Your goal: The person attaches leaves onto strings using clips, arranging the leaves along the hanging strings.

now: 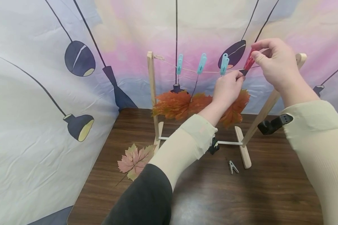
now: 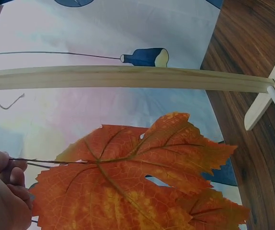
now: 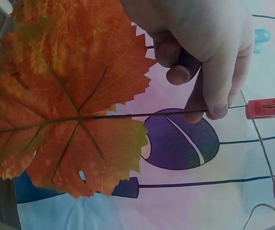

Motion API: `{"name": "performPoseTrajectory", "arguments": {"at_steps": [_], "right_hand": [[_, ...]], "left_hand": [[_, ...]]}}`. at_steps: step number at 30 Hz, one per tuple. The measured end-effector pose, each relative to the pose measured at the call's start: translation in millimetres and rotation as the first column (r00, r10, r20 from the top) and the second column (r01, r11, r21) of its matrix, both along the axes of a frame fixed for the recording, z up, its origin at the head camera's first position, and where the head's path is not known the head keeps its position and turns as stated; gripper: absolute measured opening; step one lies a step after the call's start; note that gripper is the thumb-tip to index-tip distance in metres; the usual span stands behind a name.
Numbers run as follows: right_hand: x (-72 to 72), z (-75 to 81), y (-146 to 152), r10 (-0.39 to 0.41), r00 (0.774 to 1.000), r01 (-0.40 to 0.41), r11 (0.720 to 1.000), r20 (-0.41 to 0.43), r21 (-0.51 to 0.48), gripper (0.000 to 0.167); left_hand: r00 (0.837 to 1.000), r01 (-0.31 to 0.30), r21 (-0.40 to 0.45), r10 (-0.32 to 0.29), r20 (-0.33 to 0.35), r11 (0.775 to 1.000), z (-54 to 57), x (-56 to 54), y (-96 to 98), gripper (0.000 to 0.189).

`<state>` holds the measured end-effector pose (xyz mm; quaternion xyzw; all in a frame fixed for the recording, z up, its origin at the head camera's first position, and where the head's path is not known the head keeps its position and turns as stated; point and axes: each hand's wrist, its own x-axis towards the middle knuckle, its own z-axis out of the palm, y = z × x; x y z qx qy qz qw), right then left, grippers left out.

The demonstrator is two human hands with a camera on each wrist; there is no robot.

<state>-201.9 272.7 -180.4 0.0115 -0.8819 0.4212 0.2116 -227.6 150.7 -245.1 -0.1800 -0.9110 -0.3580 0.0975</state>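
Near the right end of the string [image 1: 211, 72], my left hand [image 1: 228, 86] pinches the thin stem [image 3: 152, 114] of an orange artificial maple leaf [image 3: 46, 139], which hangs below the fingers. My right hand [image 1: 280, 65] holds a red clothespin [image 1: 249, 59] between thumb and fingers, its tip at the string and the stem's upper end. To the left, three light-blue clothespins [image 1: 202, 63] sit along the string. More orange leaves [image 1: 171, 104] hang under them, partly hidden behind my left hand and forearm.
The string runs between the wooden posts [image 1: 152, 90] of a stand on the brown table [image 1: 214, 200]. A pinkish leaf [image 1: 135, 161] lies at the left, partly behind my left sleeve. A grey clothespin [image 1: 232, 167] lies near the stand's right foot [image 1: 243, 150]. A printed cloth [image 1: 31, 131] hangs behind.
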Motion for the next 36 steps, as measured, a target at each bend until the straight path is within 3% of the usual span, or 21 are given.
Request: {"name": "performPoseTrajectory", "arguments": {"at_steps": [12,36], "right_hand": [[-1.5,1.2,-0.3,0.0,0.998,-0.007,0.994,0.062,0.11,0.036],[-2.2,0.2,3.6,-0.002,0.995,-0.011,0.992,0.101,0.128,0.04]], "left_hand": [[1.0,-0.004,-0.009,0.004,0.012,1.0,-0.9,-2.2,1.3,0.017],[1.0,0.003,-0.031,-0.003,-0.006,1.0,-5.4,-1.7,3.7,0.018]]}}
